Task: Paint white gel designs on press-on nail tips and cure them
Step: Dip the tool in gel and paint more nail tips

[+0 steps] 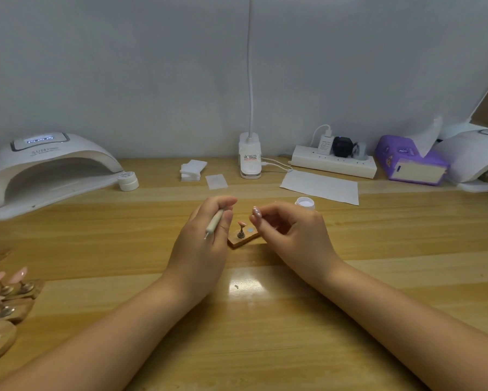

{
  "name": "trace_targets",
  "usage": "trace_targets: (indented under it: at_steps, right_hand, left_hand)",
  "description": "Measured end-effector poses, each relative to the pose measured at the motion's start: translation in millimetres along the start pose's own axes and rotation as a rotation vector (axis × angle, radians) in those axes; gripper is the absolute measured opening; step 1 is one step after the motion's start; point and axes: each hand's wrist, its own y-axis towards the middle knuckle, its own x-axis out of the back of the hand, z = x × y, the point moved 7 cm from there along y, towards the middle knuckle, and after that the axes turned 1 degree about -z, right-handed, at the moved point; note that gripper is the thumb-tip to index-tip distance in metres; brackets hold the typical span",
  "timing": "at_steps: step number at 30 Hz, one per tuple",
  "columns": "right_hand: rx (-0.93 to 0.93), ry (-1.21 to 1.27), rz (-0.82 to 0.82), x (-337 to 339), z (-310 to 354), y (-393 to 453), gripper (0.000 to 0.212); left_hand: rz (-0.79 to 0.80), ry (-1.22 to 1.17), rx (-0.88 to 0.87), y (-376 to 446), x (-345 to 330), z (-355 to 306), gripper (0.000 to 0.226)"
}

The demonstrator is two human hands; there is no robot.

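Observation:
My left hand (206, 235) grips a pale dotting pen (215, 223), its tip pointing down and toward me. My right hand (290, 230) pinches a pink nail tip (256, 213) with white dots between thumb and forefinger, just above a small wooden holder block (244, 239). On that block a second pink nail tip (242, 223) sits on a metal stand, next to a bare round magnet spot. An open jar of white gel (305, 204) stands behind my right hand. The white curing lamp (48, 170) is at the far left, its display lit.
Several wooden holders with pink tips (8, 289) lie at the left edge. A closed white jar (128, 181), wipe pads (192, 169), a paper sheet (320, 187), desk lamp base (250, 158), power strip (333, 165), purple tissue pack (409, 162) and a second lamp (477, 162) line the back.

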Motion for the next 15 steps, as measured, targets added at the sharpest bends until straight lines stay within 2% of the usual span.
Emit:
trace_targets:
  at_steps: [8,15]
  right_hand:
    - [-0.101,-0.151,0.095,-8.0,-14.9,1.2,0.005]
    - [-0.167,-0.265,0.152,-10.4,-20.9,1.1,0.012]
  left_hand:
    - [0.014,-0.029,0.049,-0.8,-1.2,6.0,0.021]
    - [-0.001,-0.039,0.059,-1.0,-1.0,5.9,0.02]
